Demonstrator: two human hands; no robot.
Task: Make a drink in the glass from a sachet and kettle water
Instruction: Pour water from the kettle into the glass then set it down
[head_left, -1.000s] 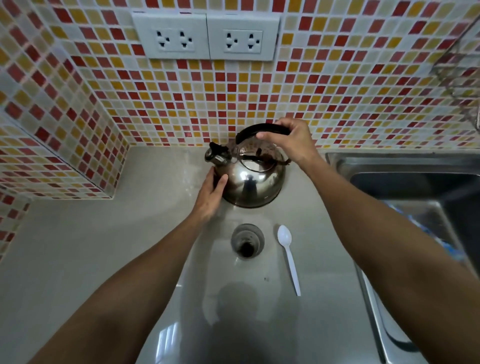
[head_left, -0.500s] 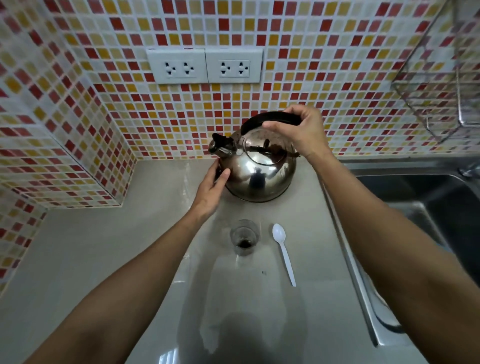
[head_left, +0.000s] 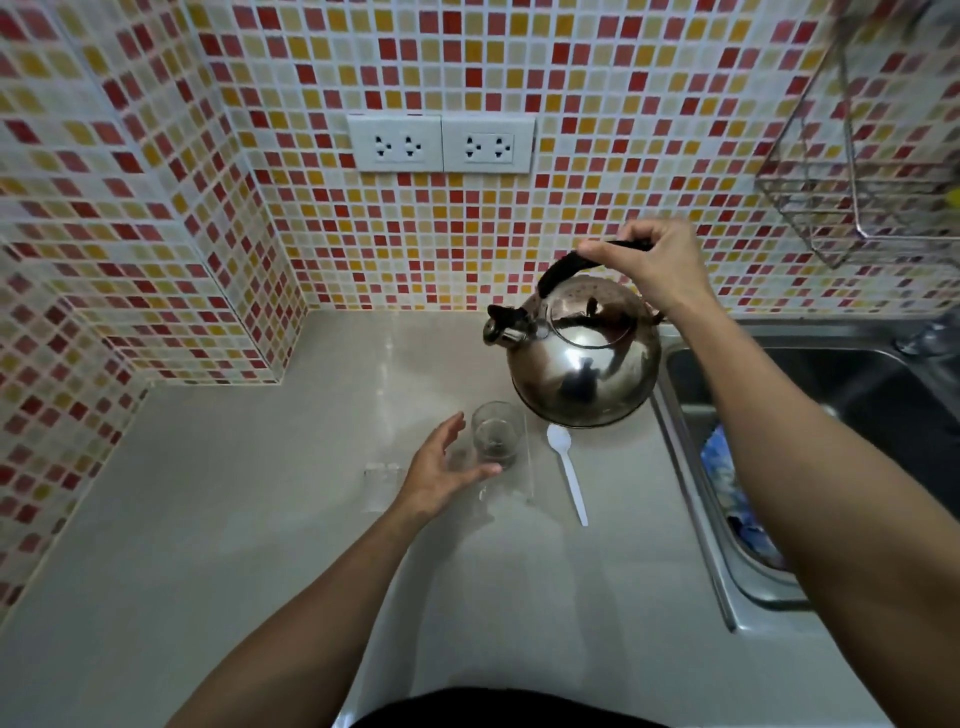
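On the grey counter (head_left: 234, 519), the right hand (head_left: 657, 265) grips the kettle (head_left: 582, 358) by its handle; the left hand (head_left: 441, 470), open and empty, curves beside the glass (head_left: 496, 434).

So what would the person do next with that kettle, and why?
Probably close the left hand around the glass to steady it, then tip the kettle so its spout comes over the rim. The right hand grips the black handle, the open left hand sits just beside the glass, and the spout already points toward that side.
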